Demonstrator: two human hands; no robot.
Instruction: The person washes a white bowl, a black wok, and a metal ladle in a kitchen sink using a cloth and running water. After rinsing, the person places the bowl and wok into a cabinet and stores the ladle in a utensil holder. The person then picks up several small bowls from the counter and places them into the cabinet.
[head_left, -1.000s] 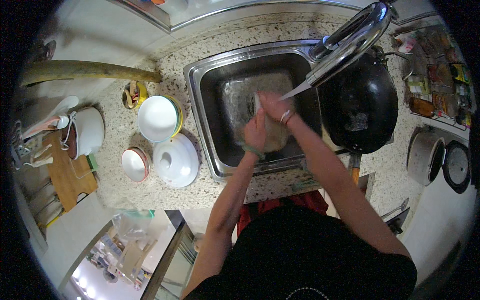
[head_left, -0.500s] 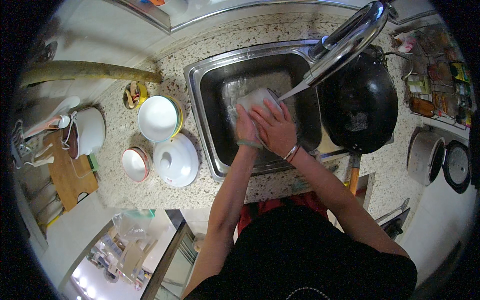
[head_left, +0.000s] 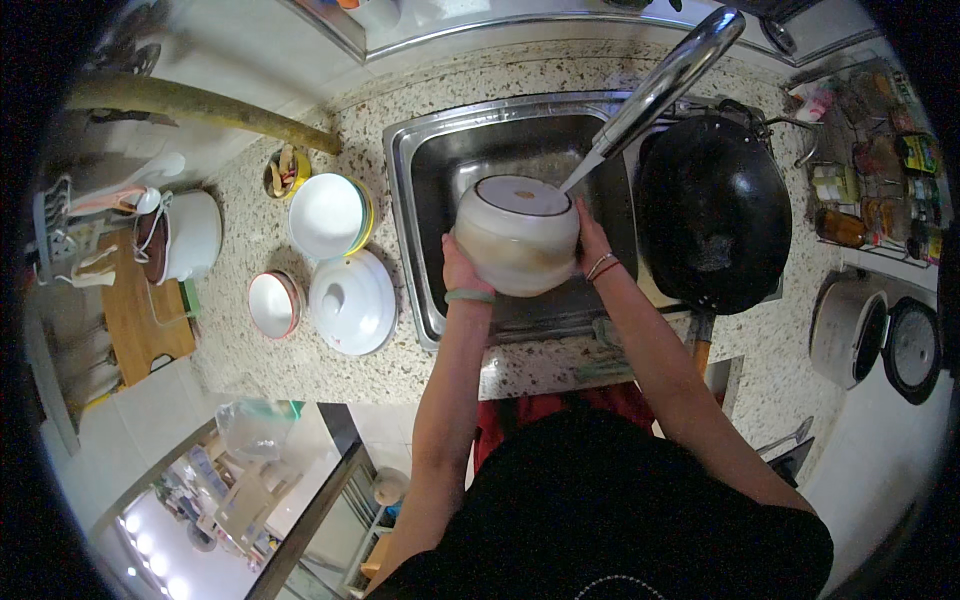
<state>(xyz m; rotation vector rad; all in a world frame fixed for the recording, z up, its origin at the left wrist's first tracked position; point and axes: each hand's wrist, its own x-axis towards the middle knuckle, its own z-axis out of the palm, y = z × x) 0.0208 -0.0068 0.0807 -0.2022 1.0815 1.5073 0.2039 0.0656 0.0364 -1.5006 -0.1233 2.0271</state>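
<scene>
Head view: left hand (head_left: 460, 268), right hand (head_left: 593, 238) broadly curved against pot (head_left: 517, 248).

Kitchen, with sink (head_left: 440, 180) and wok (head_left: 715, 215)

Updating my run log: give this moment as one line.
left hand: on white pot; right hand: on its opposite side; pot: over sink; tap: running

Speckled countertop (head_left: 370, 382); pale wall (head_left: 250, 70) upper left; bright lights (head_left: 158, 565) in row, lower left.
</scene>
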